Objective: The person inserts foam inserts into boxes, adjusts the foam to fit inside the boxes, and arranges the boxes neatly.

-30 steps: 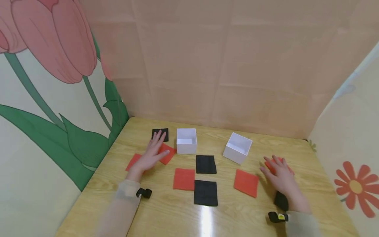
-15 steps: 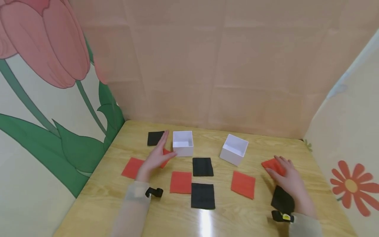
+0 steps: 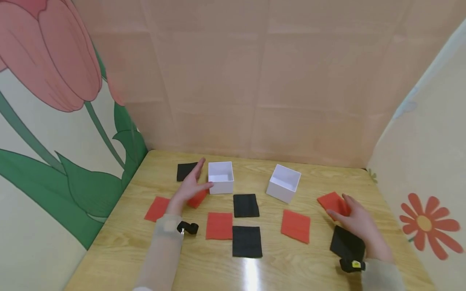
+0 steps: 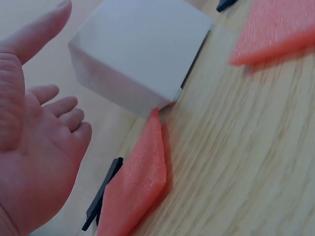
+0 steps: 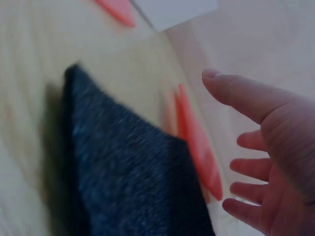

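Left hand (image 3: 189, 189) and right hand (image 3: 358, 220) are both empty, fingers loosely extended. Since a second ago, the left has turned edgewise above a red square (image 3: 198, 199), its thumb now overlapping the left white box (image 3: 221, 187); the right has shifted aside, exposing more of the far-right red square (image 3: 330, 202) and the black square (image 3: 346, 242) by its wrist.
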A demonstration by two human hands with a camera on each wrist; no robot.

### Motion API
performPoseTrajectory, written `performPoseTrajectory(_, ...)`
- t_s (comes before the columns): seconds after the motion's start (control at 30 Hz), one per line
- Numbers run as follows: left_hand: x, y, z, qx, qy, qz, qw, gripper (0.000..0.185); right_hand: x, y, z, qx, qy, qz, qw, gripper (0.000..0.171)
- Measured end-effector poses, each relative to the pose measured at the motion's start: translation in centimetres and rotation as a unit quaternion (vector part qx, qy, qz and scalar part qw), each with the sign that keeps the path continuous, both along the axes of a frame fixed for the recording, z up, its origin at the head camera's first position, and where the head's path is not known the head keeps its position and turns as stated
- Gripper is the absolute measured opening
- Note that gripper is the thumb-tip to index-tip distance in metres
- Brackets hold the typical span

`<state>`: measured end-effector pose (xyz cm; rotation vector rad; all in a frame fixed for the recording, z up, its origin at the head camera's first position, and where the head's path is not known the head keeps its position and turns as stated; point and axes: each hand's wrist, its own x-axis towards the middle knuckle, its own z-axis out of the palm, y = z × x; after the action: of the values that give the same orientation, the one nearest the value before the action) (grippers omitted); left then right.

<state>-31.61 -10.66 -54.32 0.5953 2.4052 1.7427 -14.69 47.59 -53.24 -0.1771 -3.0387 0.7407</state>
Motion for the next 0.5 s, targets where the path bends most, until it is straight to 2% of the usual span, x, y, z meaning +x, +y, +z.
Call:
performPoseTrajectory(0.2, -0.8, 0.0, -0.1, 0.012, -0.013, -0.022, 0.9996, 0.105, -0.9, 0.1, -0.5, 0.027, -0.025, 0.000, 0.999, 0.117)
performPoseTrajectory(0.5, -1.2, 0.0, 0.3, -0.009, -0.024, -0.031, 0.9992, 0.097, -1.4, 0.6, -1.3, 0.040, -0.041, -0.019, 0.998, 0.124)
